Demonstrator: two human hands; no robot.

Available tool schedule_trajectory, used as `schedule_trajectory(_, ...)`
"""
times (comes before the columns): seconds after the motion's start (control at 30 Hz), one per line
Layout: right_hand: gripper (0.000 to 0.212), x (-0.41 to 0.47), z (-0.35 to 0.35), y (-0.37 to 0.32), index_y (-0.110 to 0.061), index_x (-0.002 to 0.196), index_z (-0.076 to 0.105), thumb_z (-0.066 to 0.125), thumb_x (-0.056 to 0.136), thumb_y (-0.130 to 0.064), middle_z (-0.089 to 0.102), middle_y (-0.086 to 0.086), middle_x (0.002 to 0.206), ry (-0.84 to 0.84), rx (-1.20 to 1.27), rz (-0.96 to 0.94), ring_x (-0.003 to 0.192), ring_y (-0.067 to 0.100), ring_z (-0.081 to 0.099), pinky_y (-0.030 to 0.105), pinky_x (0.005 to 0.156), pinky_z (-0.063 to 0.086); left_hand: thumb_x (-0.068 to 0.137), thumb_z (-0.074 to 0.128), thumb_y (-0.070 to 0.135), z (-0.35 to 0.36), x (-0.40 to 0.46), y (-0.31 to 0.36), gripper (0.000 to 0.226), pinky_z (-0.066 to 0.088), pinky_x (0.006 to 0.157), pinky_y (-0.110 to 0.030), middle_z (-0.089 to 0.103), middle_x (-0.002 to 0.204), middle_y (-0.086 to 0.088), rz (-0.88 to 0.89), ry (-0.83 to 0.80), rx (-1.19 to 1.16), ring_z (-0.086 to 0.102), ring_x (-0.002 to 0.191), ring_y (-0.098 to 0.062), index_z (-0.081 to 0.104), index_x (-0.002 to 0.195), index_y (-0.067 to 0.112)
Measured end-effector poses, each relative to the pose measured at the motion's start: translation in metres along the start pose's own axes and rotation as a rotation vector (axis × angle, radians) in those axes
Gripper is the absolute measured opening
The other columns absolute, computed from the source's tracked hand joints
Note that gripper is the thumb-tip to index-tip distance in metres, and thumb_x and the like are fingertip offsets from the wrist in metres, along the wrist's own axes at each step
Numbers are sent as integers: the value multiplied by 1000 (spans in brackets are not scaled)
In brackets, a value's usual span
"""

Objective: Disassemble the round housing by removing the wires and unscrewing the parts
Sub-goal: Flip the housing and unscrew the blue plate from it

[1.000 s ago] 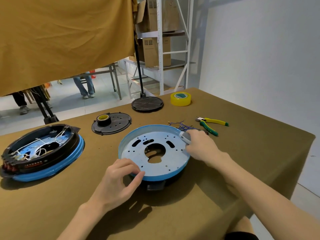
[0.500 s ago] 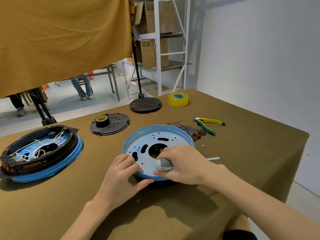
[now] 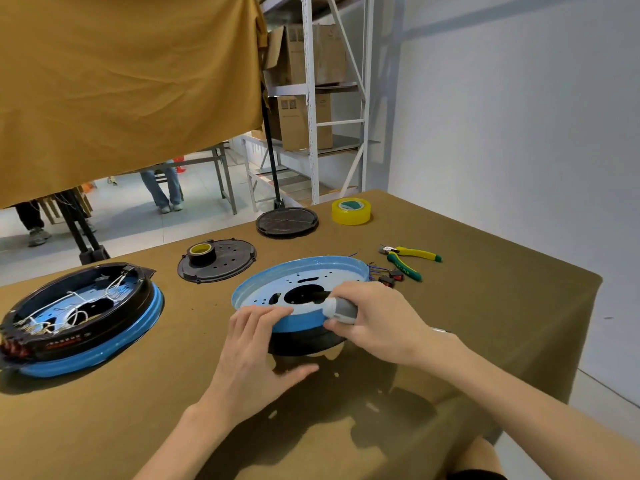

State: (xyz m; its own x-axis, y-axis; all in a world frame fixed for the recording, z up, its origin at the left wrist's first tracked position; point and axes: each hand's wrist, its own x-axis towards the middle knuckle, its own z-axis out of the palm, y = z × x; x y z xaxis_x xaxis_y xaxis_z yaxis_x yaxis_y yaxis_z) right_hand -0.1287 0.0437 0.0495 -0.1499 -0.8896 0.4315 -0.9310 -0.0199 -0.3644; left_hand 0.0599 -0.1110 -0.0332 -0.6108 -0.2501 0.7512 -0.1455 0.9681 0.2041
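Round housing [image 3: 304, 292] sits mid-table on the brown cloth [image 3: 485, 306], tilted: near edge raised off the cloth, far rim lower. Pale blue perforated plate faces up, bright blue rim around it, black part showing underneath at the near side.

Left hand [image 3: 256, 355] grips the near-left rim, fingers curled over the blue edge, thumb stretched out below toward the black underside.

Right hand [image 3: 374, 320] is wrapped around a grey-handled screwdriver [image 3: 341, 308] at the near-right rim; handle end points in toward the plate's central cutout, and a bit of metal shaft sticks out behind the wrist. Tip not visible.

Loose wires and small red switches [image 3: 388, 277] lie just right of the housing's far rim. Green/yellow pliers [image 3: 408, 259] sit further right, apart from them.

Second housing [image 3: 83, 317], black ring on blue base with white wires inside, is at the left of the table, well apart. Black round cover [image 3: 221, 261] with a small yellow tape roll [image 3: 202, 252] on it lies far-left of the worked housing. Another black disc [image 3: 286, 221] and a larger yellow tape roll [image 3: 350, 211] sit at the far edge
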Motion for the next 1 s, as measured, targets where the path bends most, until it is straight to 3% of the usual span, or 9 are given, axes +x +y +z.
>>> schedule_trajectory(0.13,16,12,-10,9,-30,83,61,74,90,-34,57,-13,77,-40,257,100,72,9,53,37,67,45,67,88,53,13,9,14,103,25,122,-52,40,149,-12,71,106,135,38,140,-31,36,146,11)
schedule_trajectory(0.23,15,20,-19,14,-27,83,65,75,90,-35,60,-16,73,-53,345,122,68,5,54,21,59,39,68,92,39,14,21,24,97,24,124,-50,41,149,-12,38,220,102,38,142,-30,38,143,10)
schedule_trajectory(0.33,18,36,-39,19,-25,88,69,77,88,-41,61,-16,70,-20,448,256,64,0,58,14,55,41,75,86,44,9,30,33,82,30,120,-43,48,144,-11,-134,382,-37,44,137,-26,44,138,12)
schedule_trajectory(0.43,26,49,-54,24,-22,101,68,78,88,-42,60,-4,70,27,564,437,47,4,53,14,43,37,84,74,47,1,30,39,37,45,100,-45,60,109,9,-382,495,-231,57,104,-15,55,109,28)
schedule_trajectory(0.5,32,53,-62,28,-15,110,66,78,89,-36,52,0,59,0,698,515,40,10,39,21,39,32,91,69,49,-3,29,42,16,49,85,-46,62,85,13,-462,314,-364,59,83,-15,58,88,38)
schedule_trajectory(0.57,32,55,-67,32,-13,113,65,78,90,-31,47,-1,52,-35,765,530,40,11,34,22,39,29,89,68,51,-6,29,49,15,51,79,-34,66,79,8,-491,122,-499,61,77,-18,63,83,38)
schedule_trajectory(0.67,31,57,-70,36,-11,112,64,77,91,-28,44,0,53,-59,809,537,42,12,31,23,41,26,89,69,45,-7,39,58,10,50,72,-17,69,79,7,-495,74,-557,64,76,-14,69,83,37)
schedule_trajectory(0.87,32,48,-65,43,-13,112,66,77,90,-34,48,0,53,19,762,517,41,12,37,23,41,31,98,68,21,-5,59,67,13,56,76,-14,79,93,10,-628,10,-726,74,89,-8,76,105,28)
schedule_trajectory(1.0,24,35,-47,35,-17,93,71,80,86,-39,58,-5,67,84,496,289,56,4,51,18,51,40,99,64,21,-17,67,58,24,61,76,-22,80,109,-1,-1010,-351,-1089,76,103,-14,70,121,15)
